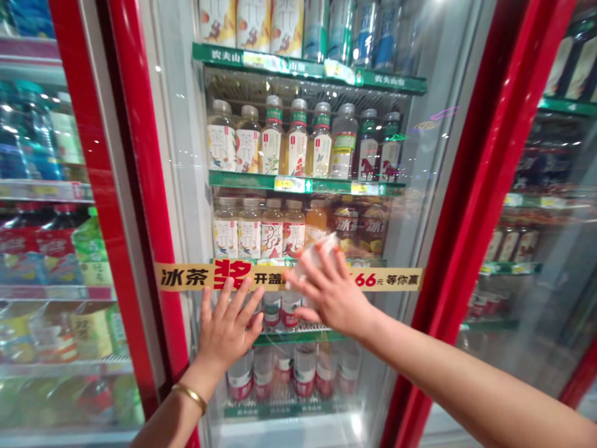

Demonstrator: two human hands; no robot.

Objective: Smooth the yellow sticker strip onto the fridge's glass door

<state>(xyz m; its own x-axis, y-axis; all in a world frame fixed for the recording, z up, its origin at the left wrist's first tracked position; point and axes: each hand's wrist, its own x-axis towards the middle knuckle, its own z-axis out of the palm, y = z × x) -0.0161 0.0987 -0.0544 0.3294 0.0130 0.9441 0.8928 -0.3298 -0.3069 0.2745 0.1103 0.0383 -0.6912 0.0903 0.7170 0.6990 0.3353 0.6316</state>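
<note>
While the right hand (338,295) holds white cloth (305,262), the left hand (228,336) — spread, empty — overlaps a "冰茶" strip (273,278)

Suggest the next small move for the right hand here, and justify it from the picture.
Probably slide the white cloth rightward along the beige printed strip on the glass door. The right hand already has its fingers over the cloth, across the strip's middle; the strip's right end shows uncovered, while the left hand is spread farther left.
</note>
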